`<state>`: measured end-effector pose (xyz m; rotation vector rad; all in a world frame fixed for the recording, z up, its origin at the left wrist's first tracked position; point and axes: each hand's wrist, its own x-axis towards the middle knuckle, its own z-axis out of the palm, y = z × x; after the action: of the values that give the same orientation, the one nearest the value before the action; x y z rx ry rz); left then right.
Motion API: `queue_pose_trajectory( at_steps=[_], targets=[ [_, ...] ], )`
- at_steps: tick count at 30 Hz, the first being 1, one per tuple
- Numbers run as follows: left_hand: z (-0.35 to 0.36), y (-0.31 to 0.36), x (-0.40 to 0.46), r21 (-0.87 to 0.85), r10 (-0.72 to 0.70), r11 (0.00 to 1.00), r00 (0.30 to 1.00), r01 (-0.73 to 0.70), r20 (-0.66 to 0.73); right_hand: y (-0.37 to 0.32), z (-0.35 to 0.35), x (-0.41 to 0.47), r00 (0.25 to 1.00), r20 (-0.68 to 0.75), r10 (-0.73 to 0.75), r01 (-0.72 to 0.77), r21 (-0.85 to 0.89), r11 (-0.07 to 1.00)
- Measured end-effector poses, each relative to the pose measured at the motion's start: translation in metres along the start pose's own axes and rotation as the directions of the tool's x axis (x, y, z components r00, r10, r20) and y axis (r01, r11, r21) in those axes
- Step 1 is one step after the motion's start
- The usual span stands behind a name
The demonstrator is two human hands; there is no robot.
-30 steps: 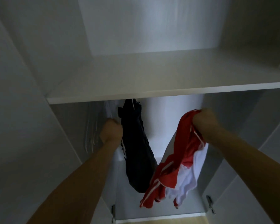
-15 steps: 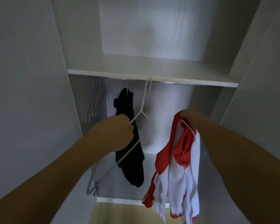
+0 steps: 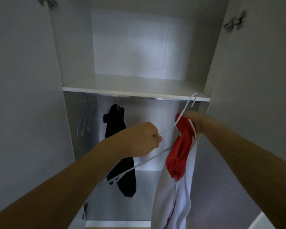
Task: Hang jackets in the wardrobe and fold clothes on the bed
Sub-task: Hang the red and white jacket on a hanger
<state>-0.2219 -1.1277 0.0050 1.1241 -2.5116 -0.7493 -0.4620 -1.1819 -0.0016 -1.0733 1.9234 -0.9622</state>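
Observation:
My left hand (image 3: pixel 141 139) grips a white wire hanger (image 3: pixel 185 109) by its shoulder, off the rail, with the hook pointing up to the right. My right hand (image 3: pixel 196 121), blurred, holds a red and white jacket (image 3: pixel 178 162) by its collar right beside the hanger's neck; the jacket hangs down toward the floor. A black garment (image 3: pixel 120 146) hangs on a hanger from the rail (image 3: pixel 163 99) inside the open wardrobe, behind my left hand.
Several bare white hangers (image 3: pixel 87 116) hang at the rail's left end. A white shelf (image 3: pixel 135 92) runs above the rail. Open wardrobe doors stand at left (image 3: pixel 23 113) and right (image 3: pixel 254 96), with hinges at the top.
The left hand took the white hanger off the rail and swung it right toward the jacket. The right hand lifted the jacket collar to the hanger. The view pulled back and tilted.

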Motion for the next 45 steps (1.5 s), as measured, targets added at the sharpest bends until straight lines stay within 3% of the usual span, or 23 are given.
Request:
queue_pose_trajectory(
  at_steps=[3, 7, 15, 22, 28, 33, 38, 41, 43, 45],
  targets=[
    [-0.016, 0.001, -0.008, -0.136, 0.004, 0.991, 1.000, -0.006, -0.020, 0.002, -0.031, -0.004, 0.998, -0.038, -0.053, 0.061, 0.237, 0.970],
    [-0.041, 0.007, -0.018, -0.259, 0.067, 0.962, 0.996, -0.081, -0.066, 0.022, -0.071, -0.009, 0.989, -0.149, 0.022, 0.014, 0.238, 0.971],
    [-0.026, 0.032, -0.027, -0.158, 0.138, 0.979, 0.990, -0.133, 0.024, 0.041, -0.086, -0.003, 0.954, -0.249, 0.165, -0.071, 0.349, 0.934],
    [-0.034, 0.029, -0.039, -0.165, 0.147, 0.977, 0.988, -0.136, 0.052, 0.037, -0.104, -0.006, 0.922, -0.352, 0.164, -0.047, 0.318, 0.947],
    [-0.016, 0.038, -0.024, -0.158, 0.118, 0.981, 0.993, -0.115, 0.007, 0.033, -0.105, -0.007, 0.934, -0.320, 0.161, -0.045, 0.342, 0.939],
    [0.009, 0.042, 0.005, -0.160, 0.098, 0.981, 0.992, -0.110, -0.080, 0.019, -0.099, -0.018, 0.966, -0.240, 0.094, 0.000, 0.364, 0.931],
    [0.029, 0.034, 0.024, -0.121, 0.187, 0.972, 0.976, -0.200, -0.107, 0.002, -0.075, -0.043, 0.997, -0.008, -0.077, 0.076, 0.286, 0.955],
    [0.023, 0.009, 0.021, -0.199, 0.272, 0.932, 0.947, -0.304, -0.172, 0.009, -0.065, -0.052, 0.960, 0.006, -0.279, 0.277, 0.080, 0.957],
    [0.021, -0.004, 0.020, -0.220, 0.315, 0.907, 0.924, -0.360, -0.217, 0.012, -0.061, -0.055, 0.915, 0.025, -0.403, 0.398, 0.105, 0.911],
    [0.023, -0.007, 0.029, -0.108, 0.344, 0.921, 0.912, -0.374, -0.226, 0.012, -0.063, -0.055, 0.877, -0.041, -0.478, 0.480, 0.108, 0.871]
  ],
)
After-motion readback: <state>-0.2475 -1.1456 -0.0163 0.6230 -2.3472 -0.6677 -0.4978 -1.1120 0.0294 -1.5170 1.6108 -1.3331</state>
